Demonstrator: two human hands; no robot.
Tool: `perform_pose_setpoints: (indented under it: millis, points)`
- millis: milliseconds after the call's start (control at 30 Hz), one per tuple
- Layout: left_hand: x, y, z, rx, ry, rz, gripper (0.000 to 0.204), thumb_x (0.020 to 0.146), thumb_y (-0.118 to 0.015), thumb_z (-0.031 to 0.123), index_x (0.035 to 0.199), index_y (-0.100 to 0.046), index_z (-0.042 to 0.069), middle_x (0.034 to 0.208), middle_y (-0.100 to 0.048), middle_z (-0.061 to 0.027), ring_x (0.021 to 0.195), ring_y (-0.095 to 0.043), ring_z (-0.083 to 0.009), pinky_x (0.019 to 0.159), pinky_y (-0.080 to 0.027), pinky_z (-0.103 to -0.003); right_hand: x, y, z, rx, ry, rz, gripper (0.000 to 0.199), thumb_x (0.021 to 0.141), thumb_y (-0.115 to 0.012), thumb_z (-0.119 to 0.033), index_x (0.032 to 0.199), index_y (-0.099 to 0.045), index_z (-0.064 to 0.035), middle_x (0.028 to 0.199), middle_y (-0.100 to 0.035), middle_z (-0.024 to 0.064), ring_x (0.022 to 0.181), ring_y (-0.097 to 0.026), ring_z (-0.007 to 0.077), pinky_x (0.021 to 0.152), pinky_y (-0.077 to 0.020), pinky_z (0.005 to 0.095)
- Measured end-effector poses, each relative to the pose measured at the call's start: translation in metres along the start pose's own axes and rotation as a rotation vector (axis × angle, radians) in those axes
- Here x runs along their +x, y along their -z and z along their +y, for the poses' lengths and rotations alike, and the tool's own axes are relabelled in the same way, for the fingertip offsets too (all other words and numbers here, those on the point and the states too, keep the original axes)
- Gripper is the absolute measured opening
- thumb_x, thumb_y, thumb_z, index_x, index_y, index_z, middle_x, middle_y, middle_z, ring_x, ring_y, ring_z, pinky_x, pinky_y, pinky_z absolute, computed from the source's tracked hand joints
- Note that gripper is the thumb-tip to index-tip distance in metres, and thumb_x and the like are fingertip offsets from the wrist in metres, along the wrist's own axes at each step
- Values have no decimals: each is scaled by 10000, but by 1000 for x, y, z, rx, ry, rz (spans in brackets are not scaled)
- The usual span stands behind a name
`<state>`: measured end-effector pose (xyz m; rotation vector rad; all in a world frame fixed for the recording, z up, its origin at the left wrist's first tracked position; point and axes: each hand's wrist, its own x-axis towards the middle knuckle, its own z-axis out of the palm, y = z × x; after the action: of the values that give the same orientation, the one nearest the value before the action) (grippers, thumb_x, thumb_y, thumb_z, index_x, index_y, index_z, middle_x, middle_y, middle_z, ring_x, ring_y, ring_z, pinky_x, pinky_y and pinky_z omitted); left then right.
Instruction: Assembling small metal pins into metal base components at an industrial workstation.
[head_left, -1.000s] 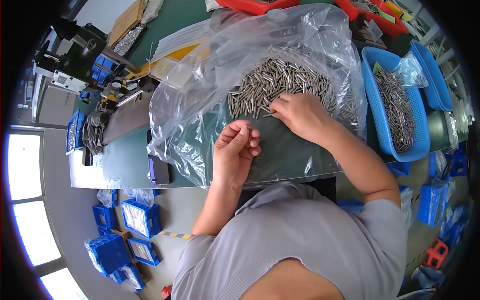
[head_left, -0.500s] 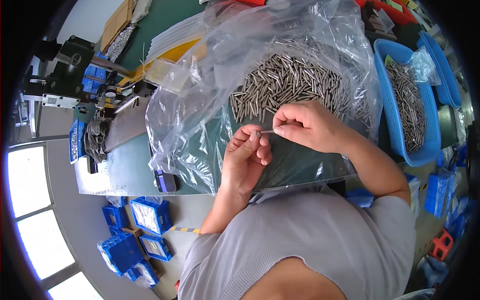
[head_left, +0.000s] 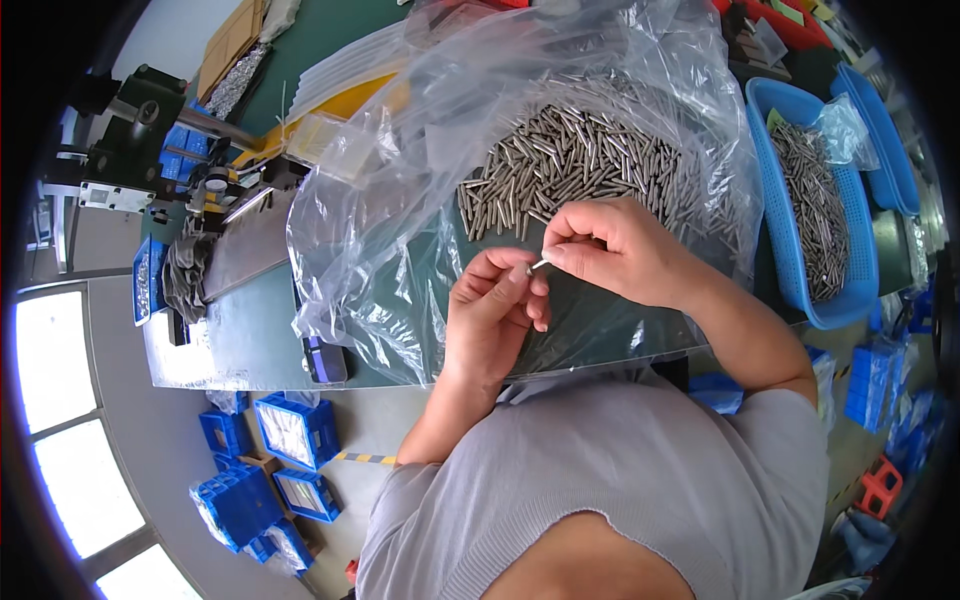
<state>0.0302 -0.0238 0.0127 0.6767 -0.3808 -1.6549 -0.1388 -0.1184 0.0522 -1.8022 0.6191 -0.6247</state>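
A short, slim metal pin (head_left: 540,264) bridges the fingertips of both hands, just in front of a heap of similar metal pins (head_left: 580,165). My right hand (head_left: 630,250) pinches its right end between thumb and forefinger. The thumb and forefinger of my left hand (head_left: 488,312) are closed at the pin's other end, around a tiny piece too small to name. The other left fingers are loosely curled. The heap lies on a large clear plastic bag (head_left: 345,235), spread over the green table (head_left: 240,345).
At the right a blue basket (head_left: 792,255) holds more metal pins, with another blue basket (head_left: 893,175) beyond it. A bench machine (head_left: 130,135) stands at the left. A small dark purple box (head_left: 325,360) sits by the front edge. Blue crates (head_left: 320,435) stand on the floor.
The pin has tilted, its right end now higher, and less of it shows between my hands. My fingertips have come slightly closer together.
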Motion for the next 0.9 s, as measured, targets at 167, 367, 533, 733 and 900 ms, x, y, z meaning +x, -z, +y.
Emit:
perform_pose_setpoints:
  millis: [167,367,533,733,900]
  points:
    - [-1,-4,-2,84,-15,35,126,910,-502,40,997,-561,-29,873,-641,-146,706,-640,-189,645,-554,-317,-1,-4,1,5,-29,-13,68,823,-612,-52,817,-584,9,690,-597,33,641,-547,69,580,-439,226]
    - [-1,-3,-6,70,-65,41,105,902,-507,22,975,-556,-35,880,-643,-155,726,-651,-204,679,-560,-329,1,-9,11,186,-180,-68,78,831,-624,-74,828,-588,-5,722,-622,21,672,-568,57,607,-452,222]
    - [0,-2,-6,103,-88,31,73,897,-514,19,931,-552,-33,857,-644,-158,707,-646,-211,675,-563,-341,2,-11,15,357,-215,-91,90,835,-627,-87,816,-597,-4,725,-634,22,692,-575,60,645,-460,219]
    - [2,0,-3,59,-95,46,82,898,-515,27,932,-560,-33,845,-643,-161,694,-641,-212,657,-558,-338,6,-12,10,456,-221,-73,131,876,-595,-101,815,-604,14,743,-635,34,705,-588,73,666,-476,227]
    - [5,0,-8,70,-113,4,94,896,-514,23,951,-558,-40,829,-639,-161,694,-641,-217,657,-558,-338,-1,-10,2,397,-206,-94,97,885,-590,-100,853,-603,-9,734,-621,12,655,-586,61,606,-463,201]
